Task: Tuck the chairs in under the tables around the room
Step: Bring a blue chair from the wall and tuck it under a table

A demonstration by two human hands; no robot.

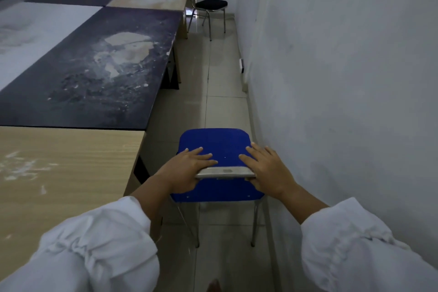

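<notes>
Head view: your left hand (pixel 189 168) and right hand (pixel 265 168), fingers spread, clasp one blue chair's (pixel 218 149) backrest at 6 o'clock, beside the wooden table (pixel 59 173). A second black chair (pixel 211 3) stands at 12 o'clock.

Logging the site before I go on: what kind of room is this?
Probably a classroom or meeting room, worn and out of use. Several plain tables are pushed together into one block with peeling tops, and light metal-framed chairs stand in the aisle: a blue chair under both hands, a black chair further on.
</notes>
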